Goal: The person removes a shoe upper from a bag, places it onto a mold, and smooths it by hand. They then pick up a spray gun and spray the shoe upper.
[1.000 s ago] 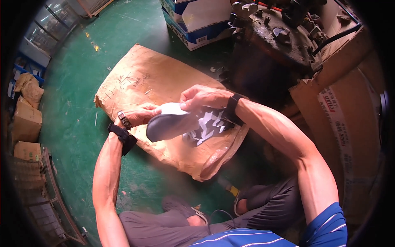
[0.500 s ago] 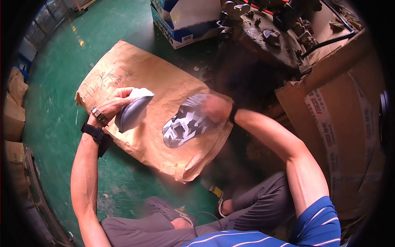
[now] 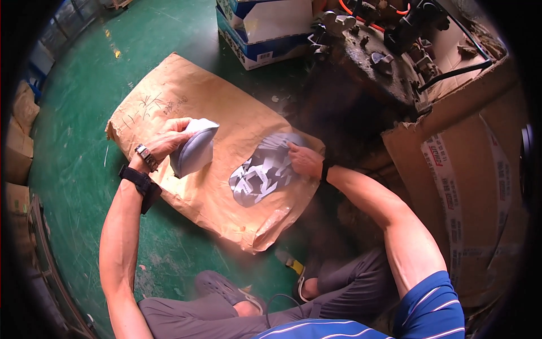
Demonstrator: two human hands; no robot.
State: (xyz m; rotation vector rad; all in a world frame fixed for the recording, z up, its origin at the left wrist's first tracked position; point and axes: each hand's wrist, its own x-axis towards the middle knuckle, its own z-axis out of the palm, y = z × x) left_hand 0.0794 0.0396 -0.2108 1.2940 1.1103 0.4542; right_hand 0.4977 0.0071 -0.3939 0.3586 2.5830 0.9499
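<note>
My left hand [image 3: 172, 138] pinches a bent grey insole [image 3: 195, 152] with a pale edge, raised over the left part of a brown paper sack [image 3: 226, 107]. On the sack's right part lie insoles [image 3: 262, 176] with a grey, black and white angular pattern. They overlap, with ridged edges fanned at the upper end. My right hand [image 3: 306, 161] is closed at their right edge, its thumb on top; the fingers beneath are partly hidden. How many insoles each hand holds I cannot tell.
A dark, dusty machine [image 3: 361, 73] stands beyond the sack at the right. Blue and white boxes [image 3: 265, 45] are stacked at the back. A large taped carton [image 3: 451, 169] fills the right side. A brush-like tool [image 3: 292, 263] lies on the green floor [image 3: 169, 243] near my feet.
My right hand, blurred before over the patterned insoles, now shows clearly at their right edge. The grey insole in my left hand has turned slightly. The whole view has shifted a little.
</note>
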